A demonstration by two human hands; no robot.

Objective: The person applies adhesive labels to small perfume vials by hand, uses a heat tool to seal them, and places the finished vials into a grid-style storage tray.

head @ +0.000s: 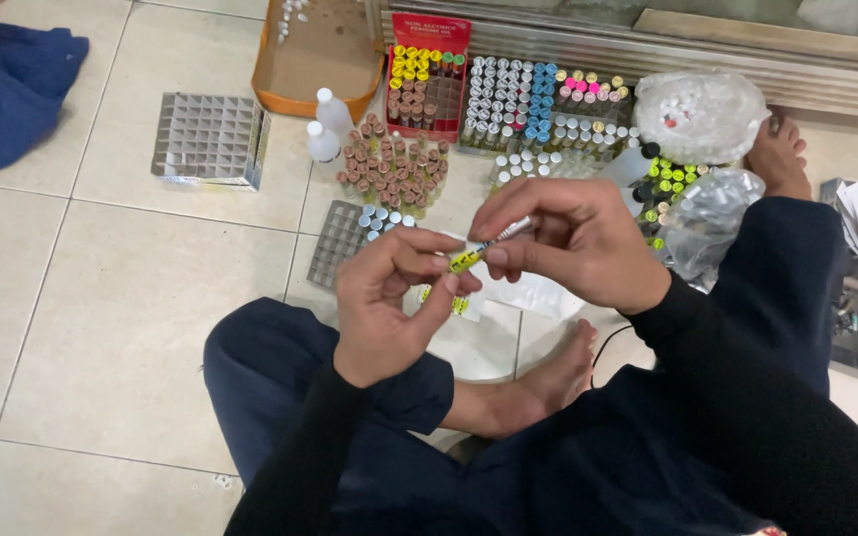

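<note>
I sit cross-legged on a tiled floor. My left hand (389, 298) and my right hand (568, 238) meet in front of me over a small slim vial (489, 246) with a silver cap and a yellow label. My right fingers pinch the capped end, and my left thumb and fingers press on the yellow label. A strip of yellow labels (454, 303) lies just under my left fingers.
Several groups of small capped vials (508, 99) stand ahead, with brown-capped ones (389, 169) beside two white bottles (328, 129). A grey divider grid (206, 139), an orange tray (320, 60), a red box (429, 35), plastic bags (702, 114) and a blue cloth (7, 89) surround them.
</note>
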